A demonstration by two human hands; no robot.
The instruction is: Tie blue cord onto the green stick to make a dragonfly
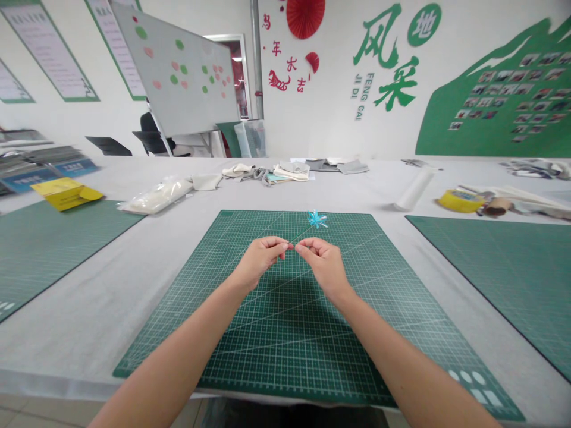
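Observation:
A small light-blue flower (317,219) with narrow, shiny petals stands out at the end of a thin green stem (301,235). The stem slants down to the left from the bloom. My left hand (264,257) pinches its lower end between thumb and forefinger. Close beside it, my right hand (324,266) is also closed in a pinch, its fingertips almost meeting the left ones. What the right fingertips hold, if anything, is too small to make out. Both hands are raised over a green cutting mat (285,345) with a white grid.
More cutting mats lie left (57,249) and right (499,279). A yellow packet (66,193), a clear bag with white contents (158,196), cloth pieces (289,171), a white roll (414,189) and yellow tape (460,201) are on the grey-covered table (178,232).

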